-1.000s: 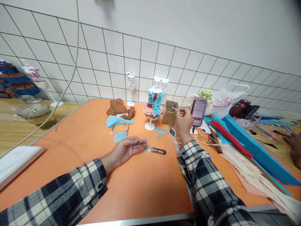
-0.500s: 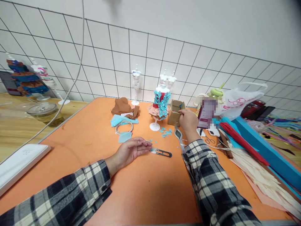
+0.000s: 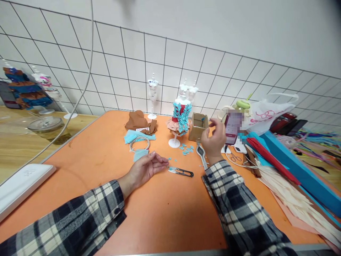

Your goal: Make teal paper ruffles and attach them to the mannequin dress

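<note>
My left hand (image 3: 146,167) rests palm up on the orange table, fingers stretched out and holding nothing I can see. Just past its fingertips lie black-handled thread snips (image 3: 181,172). Beside the small cardboard box (image 3: 198,127), my right hand (image 3: 215,138) is raised with its fingers bent; a gap shows between thumb and forefinger, and nothing is visible in it. Small blue fabric bows (image 3: 187,149) are scattered in front of a mini dress form (image 3: 182,117), which wears a red top covered in blue bows and a pink frilled skirt. Tweezers (image 3: 201,154) lie below the box.
Brown cloth (image 3: 138,121), blue cloth (image 3: 129,137) and a hoop (image 3: 140,143) lie at the back left. A phone (image 3: 231,128) stands at the right, near scissors (image 3: 235,156) and fabric strips (image 3: 282,192). A white box-like device (image 3: 29,186) sits at the left edge.
My right hand has drawn back from the cardboard box's edge, and its thumb and forefinger have parted. The left hand's fingers have opened out slightly. The view has shifted a little.
</note>
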Action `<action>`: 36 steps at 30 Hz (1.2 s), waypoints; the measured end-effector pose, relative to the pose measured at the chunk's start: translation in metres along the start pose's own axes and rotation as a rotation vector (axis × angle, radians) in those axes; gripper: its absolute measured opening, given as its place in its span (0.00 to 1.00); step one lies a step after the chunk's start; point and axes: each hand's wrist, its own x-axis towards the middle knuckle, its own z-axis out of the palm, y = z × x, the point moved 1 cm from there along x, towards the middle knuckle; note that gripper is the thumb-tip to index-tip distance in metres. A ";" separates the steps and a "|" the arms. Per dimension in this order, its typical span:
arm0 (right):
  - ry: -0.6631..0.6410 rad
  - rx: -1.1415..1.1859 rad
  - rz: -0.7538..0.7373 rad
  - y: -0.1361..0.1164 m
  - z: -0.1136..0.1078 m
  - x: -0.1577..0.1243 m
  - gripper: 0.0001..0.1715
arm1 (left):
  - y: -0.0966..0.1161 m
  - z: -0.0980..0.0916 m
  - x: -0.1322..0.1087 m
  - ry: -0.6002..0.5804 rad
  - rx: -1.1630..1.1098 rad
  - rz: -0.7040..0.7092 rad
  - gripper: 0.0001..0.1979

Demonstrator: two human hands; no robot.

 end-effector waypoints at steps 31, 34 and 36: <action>-0.796 0.489 -0.218 -0.066 -0.017 -0.083 0.07 | 0.022 0.000 -0.010 -0.129 1.114 0.302 0.05; -0.879 0.309 -0.345 -0.065 -0.018 -0.085 0.10 | 0.029 0.001 -0.015 -0.124 1.407 0.456 0.05; -0.919 0.217 -0.354 -0.065 -0.018 -0.085 0.11 | 0.032 0.004 -0.020 -0.122 1.500 0.514 0.06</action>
